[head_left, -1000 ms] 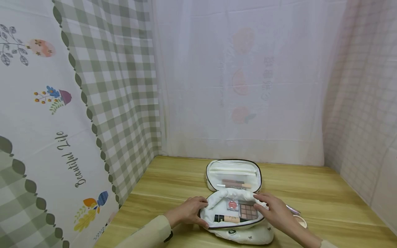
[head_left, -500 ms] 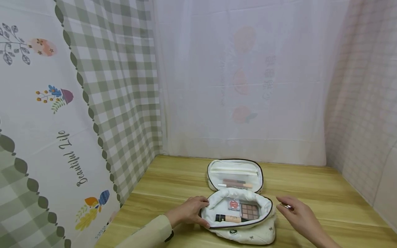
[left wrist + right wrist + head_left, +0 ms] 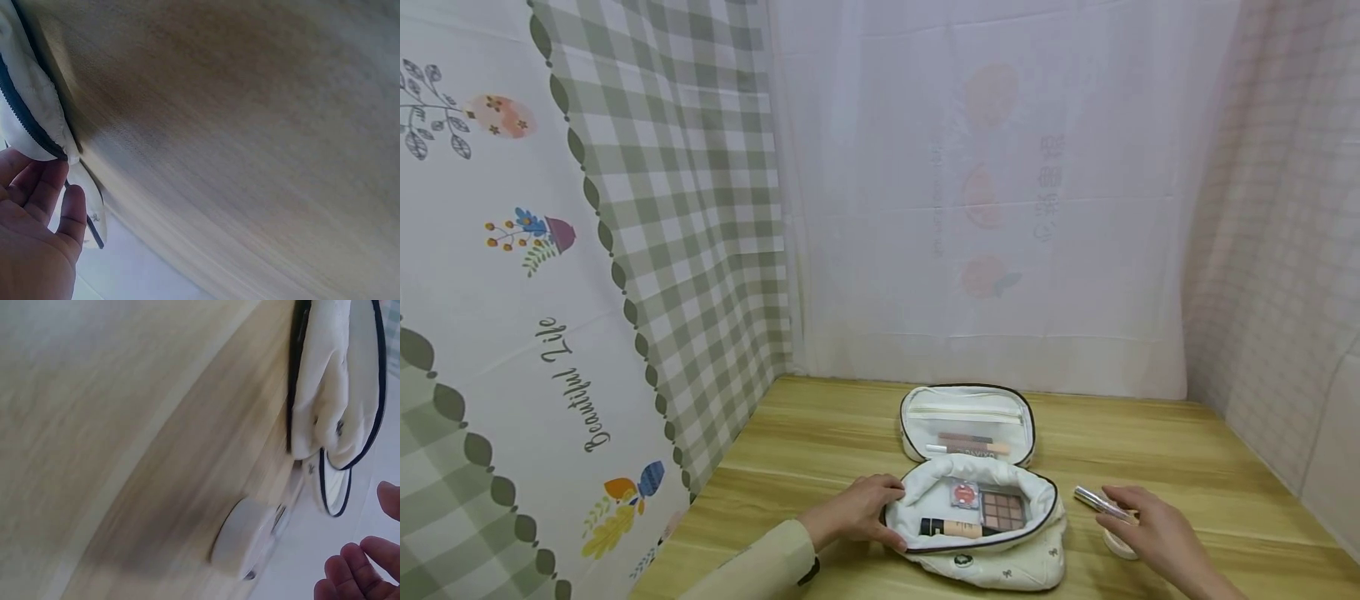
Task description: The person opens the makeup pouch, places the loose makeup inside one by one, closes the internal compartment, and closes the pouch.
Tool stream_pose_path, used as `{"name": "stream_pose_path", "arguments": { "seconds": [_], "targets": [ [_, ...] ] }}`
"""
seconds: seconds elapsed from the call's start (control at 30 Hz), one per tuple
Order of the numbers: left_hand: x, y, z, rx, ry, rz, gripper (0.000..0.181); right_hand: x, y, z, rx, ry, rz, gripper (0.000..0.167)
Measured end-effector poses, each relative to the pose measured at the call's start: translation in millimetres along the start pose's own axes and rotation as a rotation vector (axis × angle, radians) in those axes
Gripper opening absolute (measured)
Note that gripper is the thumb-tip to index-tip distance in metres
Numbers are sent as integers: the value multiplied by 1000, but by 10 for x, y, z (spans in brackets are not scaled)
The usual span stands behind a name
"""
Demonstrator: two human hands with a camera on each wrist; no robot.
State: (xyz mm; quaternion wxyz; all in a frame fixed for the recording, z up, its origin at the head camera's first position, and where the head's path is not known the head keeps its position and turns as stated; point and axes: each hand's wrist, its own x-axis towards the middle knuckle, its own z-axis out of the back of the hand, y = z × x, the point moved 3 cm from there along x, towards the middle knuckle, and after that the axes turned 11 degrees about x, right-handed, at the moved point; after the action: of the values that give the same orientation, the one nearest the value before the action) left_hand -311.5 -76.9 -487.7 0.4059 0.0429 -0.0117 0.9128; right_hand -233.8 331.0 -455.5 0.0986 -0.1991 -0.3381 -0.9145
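A cream makeup bag [image 3: 1011, 571] with dark zipper trim lies unzipped on the table, its lid [image 3: 967, 417] folded back. Inside are an eyeshadow palette [image 3: 1002, 510], a small red blush compact [image 3: 964, 495] and a black-and-beige tube [image 3: 955, 527]. My left hand [image 3: 853, 512] holds the bag's left rim, also seen beside the zipper edge in the left wrist view. My right hand [image 3: 1157, 533] is over a silver tube [image 3: 1093, 500] on the table, thumb and fingers apart. A round white compact [image 3: 240, 540] lies beneath that hand; the right wrist view shows nothing between the fingers.
Slim pencil-like sticks [image 3: 967, 447] sit in the lid's clear pocket. The wooden table [image 3: 1210, 475] runs back to a white cloth [image 3: 985, 358]. Checked cloth [image 3: 730, 208] hangs on the left, and another cloth [image 3: 1285, 275] on the right.
My right hand has left the bag's right rim and moved right, to the silver tube and the white compact. The left hand has stayed at the left rim.
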Motion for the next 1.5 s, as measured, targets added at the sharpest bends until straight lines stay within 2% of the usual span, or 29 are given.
{"name": "stream_pose_path", "arguments": {
  "seconds": [0.1, 0.27, 0.57, 0.9, 1.13, 1.5],
  "targets": [
    [1, 2, 0, 0, 8, 2, 77, -2, -99, 35, -13, 41, -44, 45],
    [2, 2, 4, 6, 7, -2, 77, -33, -248, 59, -20, 96, -74, 51],
    [9, 1, 5, 9, 3, -5, 77, -117, -403, 42, -26, 149, -89, 54],
    [15, 11, -13, 6, 8, -1, 77, -103, -454, -8, -65, 189, -131, 55],
    [23, 11, -22, 14, 16, -1, 77, -120, -462, -39, -53, 213, -117, 45],
    [17, 4, -18, 16, 6, -3, 77, -88, -464, -74, -64, 264, -150, 39]
  ]
}}
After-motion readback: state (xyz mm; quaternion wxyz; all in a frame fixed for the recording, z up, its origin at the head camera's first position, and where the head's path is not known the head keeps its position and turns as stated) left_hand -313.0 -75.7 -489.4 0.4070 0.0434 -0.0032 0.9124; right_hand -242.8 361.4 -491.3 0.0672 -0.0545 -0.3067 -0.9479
